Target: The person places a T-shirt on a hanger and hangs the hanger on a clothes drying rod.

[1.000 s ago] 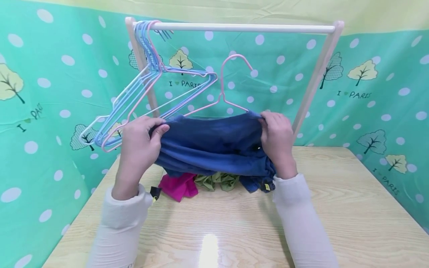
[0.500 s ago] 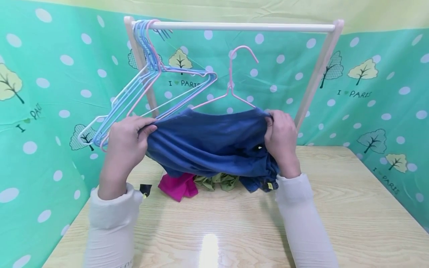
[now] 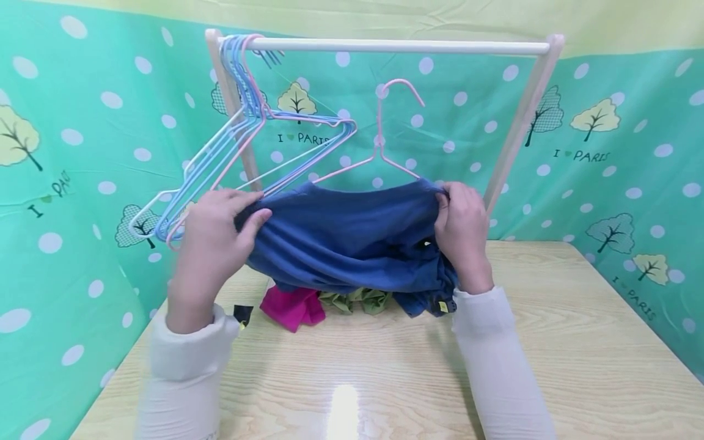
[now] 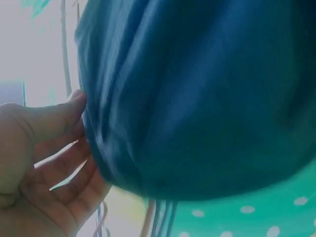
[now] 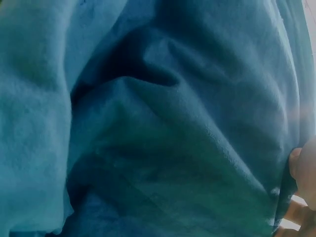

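A dark blue shirt (image 3: 346, 232) hangs on a pink clothes hanger (image 3: 379, 134), whose hook stands free below the rack's bar. My right hand (image 3: 464, 229) pinches the shirt's right shoulder edge; in the right wrist view folded cloth (image 5: 173, 148) fills most of the picture. At the opposite shoulder is my left hand (image 3: 214, 235), its thumb spread away from the fingers. The left wrist view shows that hand's thumb and loosely extended fingers touching the edge of the cloth (image 4: 187, 98). The hanger's lower part is hidden inside the shirt.
A white clothes rack (image 3: 396, 44) stands at the back. Several blue, white and pink hangers (image 3: 247, 116) crowd its left end, close to my left hand. Magenta (image 3: 294, 307) and olive (image 3: 357, 298) cloths lie on the wooden table (image 3: 352, 360) beneath the shirt.
My left hand moved left along the shirt's shoulder, then slightly right, and its thumb has parted from the fingers. The hanger and right hand shifted a little right.
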`<state>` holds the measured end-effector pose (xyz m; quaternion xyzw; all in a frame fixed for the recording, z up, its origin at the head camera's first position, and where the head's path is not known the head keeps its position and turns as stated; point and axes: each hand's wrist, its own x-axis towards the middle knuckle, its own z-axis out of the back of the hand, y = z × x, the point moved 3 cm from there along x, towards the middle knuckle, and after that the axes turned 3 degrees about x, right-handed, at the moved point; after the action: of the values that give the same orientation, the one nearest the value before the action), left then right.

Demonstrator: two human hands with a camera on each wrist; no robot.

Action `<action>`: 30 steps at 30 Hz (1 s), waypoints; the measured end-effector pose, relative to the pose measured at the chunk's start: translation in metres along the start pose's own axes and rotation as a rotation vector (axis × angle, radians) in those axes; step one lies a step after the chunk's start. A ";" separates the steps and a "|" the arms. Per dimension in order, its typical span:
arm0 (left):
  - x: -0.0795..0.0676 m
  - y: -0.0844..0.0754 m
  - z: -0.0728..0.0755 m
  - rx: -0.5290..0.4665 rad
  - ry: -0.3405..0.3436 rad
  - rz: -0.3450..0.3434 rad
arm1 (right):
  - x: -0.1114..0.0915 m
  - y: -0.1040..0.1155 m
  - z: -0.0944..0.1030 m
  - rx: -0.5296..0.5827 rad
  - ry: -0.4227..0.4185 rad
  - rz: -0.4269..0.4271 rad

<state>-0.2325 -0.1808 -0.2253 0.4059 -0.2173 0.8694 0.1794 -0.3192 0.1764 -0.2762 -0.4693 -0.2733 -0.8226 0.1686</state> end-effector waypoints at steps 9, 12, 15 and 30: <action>-0.001 -0.015 -0.029 0.138 -0.037 -0.067 | -0.001 0.008 -0.005 0.001 0.013 0.043; -0.002 -0.017 -0.032 0.136 -0.036 -0.026 | 0.000 0.006 -0.004 0.024 0.030 0.057; -0.002 -0.019 -0.033 0.117 -0.025 0.002 | 0.000 0.005 -0.003 0.051 0.046 0.078; -0.005 -0.029 -0.046 0.121 -0.017 0.027 | 0.001 0.015 0.002 0.174 0.039 0.039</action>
<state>-0.2447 -0.1329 -0.2489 0.4203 -0.1714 0.8798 0.1412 -0.3104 0.1658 -0.2701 -0.4422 -0.3314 -0.8011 0.2299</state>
